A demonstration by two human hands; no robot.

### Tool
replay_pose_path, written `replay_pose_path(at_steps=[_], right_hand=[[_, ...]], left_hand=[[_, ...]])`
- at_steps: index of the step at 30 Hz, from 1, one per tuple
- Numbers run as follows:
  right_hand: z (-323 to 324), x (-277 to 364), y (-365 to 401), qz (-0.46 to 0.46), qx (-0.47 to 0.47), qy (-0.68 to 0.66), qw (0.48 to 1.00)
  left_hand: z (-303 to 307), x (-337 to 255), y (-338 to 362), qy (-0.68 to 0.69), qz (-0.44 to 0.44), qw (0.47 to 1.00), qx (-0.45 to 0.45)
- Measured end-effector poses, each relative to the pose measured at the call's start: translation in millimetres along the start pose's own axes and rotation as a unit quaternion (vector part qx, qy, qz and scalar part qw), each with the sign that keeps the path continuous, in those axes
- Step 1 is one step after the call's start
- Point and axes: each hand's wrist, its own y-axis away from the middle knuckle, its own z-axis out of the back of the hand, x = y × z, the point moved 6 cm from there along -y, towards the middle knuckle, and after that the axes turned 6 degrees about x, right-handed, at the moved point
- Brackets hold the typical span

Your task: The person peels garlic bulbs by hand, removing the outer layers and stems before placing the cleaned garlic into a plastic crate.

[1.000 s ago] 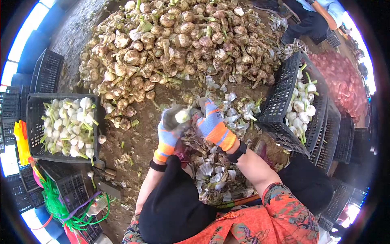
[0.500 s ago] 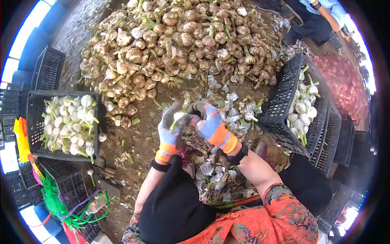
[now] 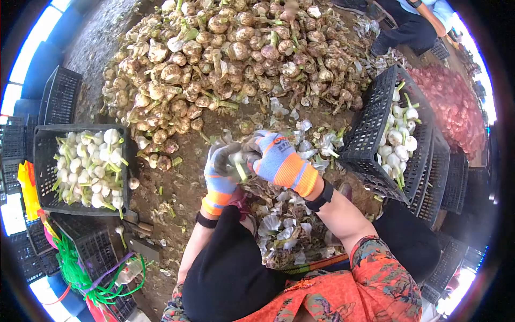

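Between my two gloved hands is a garlic bulb (image 3: 239,161), whitish with a pale green stem pointing down toward me. My left hand (image 3: 221,166), in a blue and orange glove with grey fingers, is closed around its left side. From the right, my right hand (image 3: 271,156) pinches the same bulb; the grey fingertips cover part of it. Peeled papery skins (image 3: 281,225) lie on the ground below my hands. Ahead of them rises a large pile of unpeeled, soil-stained garlic (image 3: 230,59).
A black crate (image 3: 80,209) of cleaned white garlic stands at left, another crate (image 3: 365,134) of it tilts at right. Green straps (image 3: 70,268) and a flat blade-like tool (image 3: 145,249) lie lower left. Red net sacks (image 3: 453,110) and another person's leg (image 3: 402,35) are upper right.
The bulb has turned in my hands, its stem now pointing down instead of its white side facing up. My right hand has rolled over slightly, showing more of the glove's back.
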Motion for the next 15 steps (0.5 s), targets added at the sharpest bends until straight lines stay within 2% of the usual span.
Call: replay_pose_path(at_steps=[1,3,4,5,7,9,10,11,13,14,15], right_hand=[[-1.2,-0.9,0.9,0.001,0.0,-0.001,1.0],[13.9,15.9,1.8,-0.036,0.05,0.038,0.997],[13.4,13.7,1.1,-0.037,0.049,0.037,0.997],[12.6,9.6,-0.1,-0.035,0.034,0.017,0.999],[4.7,-4.2,-4.5,-0.034,0.017,-0.004,0.999],[13.2,-9.8,-8.4,-0.012,-0.075,-0.113,0.991],[21.3,-12.1,3.1,-0.024,-0.164,-0.101,0.981],[7.5,-30.1,-2.7,-0.023,-0.164,-0.102,0.981],[-33.6,-98.7,-14.8,-0.116,-0.153,-0.309,0.932],[-23.5,-101.6,-9.2,-0.144,-0.139,-0.145,0.969],[-13.9,-104.3,-4.5,-0.166,-0.122,0.023,0.978]], left_hand=[[-1.3,-1.9,1.0,-0.102,-0.019,0.994,0.04],[-7.2,-5.4,3.9,-0.112,-0.015,0.993,0.04],[-7.2,2.8,7.3,0.024,0.036,0.999,-0.015],[-6.2,14.3,10.9,0.159,0.087,0.981,-0.069],[2.0,20.0,9.7,0.183,0.075,0.978,-0.062],[-1.6,23.6,9.4,0.394,0.16,0.904,-0.037],[-1.4,17.6,8.2,0.248,0.093,0.963,-0.05],[-1.8,16.9,8.2,0.246,0.093,0.963,-0.051],[-4.0,14.6,7.1,0.389,0.085,0.916,-0.056],[-1.5,21.2,8.6,0.423,0.152,0.89,-0.08],[2.5,23.8,6.5,0.421,0.15,0.891,-0.079]])
